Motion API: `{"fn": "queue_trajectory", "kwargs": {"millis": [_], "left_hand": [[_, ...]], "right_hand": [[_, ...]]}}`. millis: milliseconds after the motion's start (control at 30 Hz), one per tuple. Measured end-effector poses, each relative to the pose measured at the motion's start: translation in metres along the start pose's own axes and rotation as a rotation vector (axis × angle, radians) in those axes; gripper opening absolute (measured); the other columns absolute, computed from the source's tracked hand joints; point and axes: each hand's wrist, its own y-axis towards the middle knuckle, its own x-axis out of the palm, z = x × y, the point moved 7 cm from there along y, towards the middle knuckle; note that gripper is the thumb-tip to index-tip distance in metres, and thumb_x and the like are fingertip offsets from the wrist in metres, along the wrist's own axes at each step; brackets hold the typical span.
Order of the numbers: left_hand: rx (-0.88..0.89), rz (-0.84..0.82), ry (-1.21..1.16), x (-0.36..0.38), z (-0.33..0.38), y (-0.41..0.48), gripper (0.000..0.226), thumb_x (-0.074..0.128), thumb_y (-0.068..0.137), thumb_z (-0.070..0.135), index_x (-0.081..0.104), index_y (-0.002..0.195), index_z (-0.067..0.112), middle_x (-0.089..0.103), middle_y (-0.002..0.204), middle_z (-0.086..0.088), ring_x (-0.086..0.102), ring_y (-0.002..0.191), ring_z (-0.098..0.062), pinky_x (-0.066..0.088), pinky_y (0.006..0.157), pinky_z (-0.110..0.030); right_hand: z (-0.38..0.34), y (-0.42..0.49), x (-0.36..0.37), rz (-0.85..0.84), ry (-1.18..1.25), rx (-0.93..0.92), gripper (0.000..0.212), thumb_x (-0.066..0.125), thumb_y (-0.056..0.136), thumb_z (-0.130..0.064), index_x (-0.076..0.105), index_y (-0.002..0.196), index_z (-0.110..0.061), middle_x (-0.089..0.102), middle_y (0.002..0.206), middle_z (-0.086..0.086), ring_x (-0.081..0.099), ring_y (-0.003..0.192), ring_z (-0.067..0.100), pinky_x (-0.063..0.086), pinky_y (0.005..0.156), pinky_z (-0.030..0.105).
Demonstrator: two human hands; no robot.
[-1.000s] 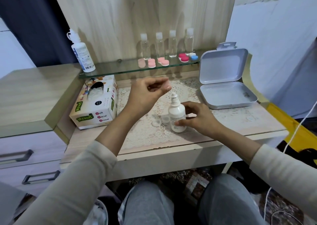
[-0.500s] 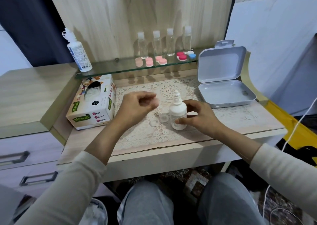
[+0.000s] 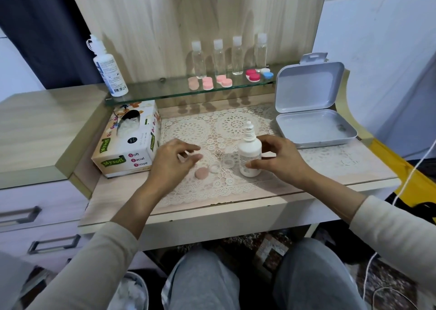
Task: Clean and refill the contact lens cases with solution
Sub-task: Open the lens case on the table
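- While your right hand [image 3: 278,159] grips the bottle [image 3: 249,153], thumb in front and fingers curled behind, the bottle stands upright on the mat [image 3: 212,130]. This is the head view, the only one you have.
- Your left hand [image 3: 175,159] hovers low over the mat with its fingers loosely bent. It seems to hold nothing.
- The case [image 3: 228,161] lies open on the mat just left of the bottle. It has two clear wells side by side, and whether they hold liquid is too small to tell.
- One pink cap [image 3: 201,173] lies flat just beside the left well, under your left fingertips. I see no second cap.
- My reading is that you are at the opening step: the lids are off and no solution has gone in yet.
- The next move likely calls for you to lift the bottle, tip its nozzle over one well and squeeze gently. I cannot tell whether the tip is capped, so check that first.
- Steady the case with your left hand, since it looks light and may skid on the lace.
- If the wells need wiping first, the tissue box [image 3: 127,144] is near your left hand.
- More cases [image 3: 207,83] wait on the shelf [image 3: 146,94], well apart from the one you are working on.
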Motion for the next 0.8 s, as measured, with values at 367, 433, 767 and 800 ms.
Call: {"fn": "queue_trajectory", "kwargs": {"millis": [367,433,767,800], "left_hand": [[-0.083,-0.037,-0.152,0.004,0.013,0.024,0.039,0.07,0.077,0.007,0.061,0.115,0.013,0.061,0.094,0.006,0.053,0.076,0.004,0.043,0.064,-0.001],[-0.042,-0.01,-0.276,-0.006,0.039,0.032,0.034,0.074,0.074,0.01,0.061,0.105,0.012,0.06,0.088,0.009,0.057,0.078,0.002,0.047,0.068,-0.006],[0.177,-0.128,-0.384,0.0,0.123,0.038,0.028,0.077,0.071,0.007,0.068,0.096,0.016,0.069,0.089,-0.002,0.067,0.08,-0.011,0.054,0.077,-0.022],[0.175,-0.131,-0.37,0.002,0.122,0.039,0.028,0.077,0.07,0.007,0.068,0.094,0.018,0.07,0.089,-0.004,0.067,0.081,-0.014,0.055,0.078,-0.023]], "right_hand": [[0.001,0.0,0.0,-0.003,-0.015,-0.002,0.047,0.082,0.063,-0.01,0.064,0.106,-0.012,0.067,0.096,0.0,0.063,0.091,0.013,0.048,0.074,0.012],[0.001,0.0,0.0,-0.005,-0.011,0.002,0.047,0.082,0.063,-0.011,0.063,0.107,-0.013,0.067,0.096,-0.001,0.063,0.09,0.012,0.048,0.073,0.012],[0.001,-0.001,0.0,0.005,-0.002,-0.007,0.049,0.083,0.062,-0.011,0.063,0.106,-0.013,0.068,0.094,0.0,0.064,0.089,0.014,0.051,0.077,0.019],[0.001,-0.001,0.0,0.006,0.001,-0.007,0.048,0.083,0.062,-0.011,0.063,0.106,-0.013,0.068,0.094,0.0,0.064,0.089,0.013,0.051,0.076,0.018]]}}
